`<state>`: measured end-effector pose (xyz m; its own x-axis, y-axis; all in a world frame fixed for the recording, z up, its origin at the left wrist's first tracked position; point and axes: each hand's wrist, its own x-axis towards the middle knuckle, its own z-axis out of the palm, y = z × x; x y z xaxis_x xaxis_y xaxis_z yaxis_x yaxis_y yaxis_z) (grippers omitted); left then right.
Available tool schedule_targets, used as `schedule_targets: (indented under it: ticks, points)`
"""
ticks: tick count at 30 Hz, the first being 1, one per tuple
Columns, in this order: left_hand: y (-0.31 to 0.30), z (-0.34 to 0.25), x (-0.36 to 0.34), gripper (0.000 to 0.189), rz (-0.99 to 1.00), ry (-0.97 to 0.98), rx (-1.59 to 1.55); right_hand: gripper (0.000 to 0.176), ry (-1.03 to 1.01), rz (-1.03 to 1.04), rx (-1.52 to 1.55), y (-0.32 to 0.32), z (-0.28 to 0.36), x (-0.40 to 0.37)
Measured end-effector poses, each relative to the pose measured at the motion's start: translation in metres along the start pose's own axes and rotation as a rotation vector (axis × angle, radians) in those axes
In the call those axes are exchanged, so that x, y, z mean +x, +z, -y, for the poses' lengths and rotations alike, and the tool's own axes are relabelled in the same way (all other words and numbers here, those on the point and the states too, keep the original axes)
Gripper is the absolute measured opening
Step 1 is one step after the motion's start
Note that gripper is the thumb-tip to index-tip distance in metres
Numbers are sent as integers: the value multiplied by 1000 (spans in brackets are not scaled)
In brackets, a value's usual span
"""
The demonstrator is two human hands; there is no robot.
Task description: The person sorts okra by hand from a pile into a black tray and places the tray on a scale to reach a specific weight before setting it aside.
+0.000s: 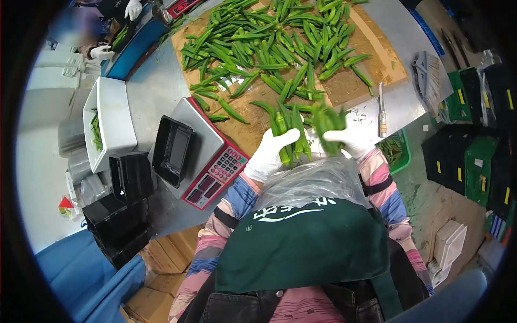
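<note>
My left hand (273,153), in a white glove, is closed around a bunch of green okra (286,129) held close to my apron. Beside it, my gloved right hand (351,139) grips a second bunch of okra (326,119), which is blurred by motion. Both bunches are above the near edge of the table. Just beyond them, a large heap of okra (269,46) spreads over flattened cardboard (377,81). To the left of my hands, a black tray (173,146) rests on the plate of a red and silver scale (212,175).
A white bin (119,118) with some okra stands left of the scale, near stacked black trays (121,215). A knife (382,110) and a grey brush (427,81) lie at right. Below the table's right edge is a green basket (399,153). Another person's gloved hands (102,52) show at upper left.
</note>
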<state>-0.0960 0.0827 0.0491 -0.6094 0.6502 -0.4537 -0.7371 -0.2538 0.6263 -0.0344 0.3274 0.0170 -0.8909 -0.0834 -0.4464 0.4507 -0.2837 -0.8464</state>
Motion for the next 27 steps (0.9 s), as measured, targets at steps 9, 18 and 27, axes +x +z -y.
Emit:
schedule_targets:
  ticks: [9, 18, 27]
  points:
    - [-26, -2, -15, 81, 343, -87, -535, 41, 81, -320, 80, -110, -22, 21]
    - [-16, 0, -13, 85, 310, -134, -459, 45, 13, -121, 296, -88, -2, 17]
    - [-7, -9, -8, 83, 267, -107, -666, 51, 96, 141, 462, -10, -1, 3]
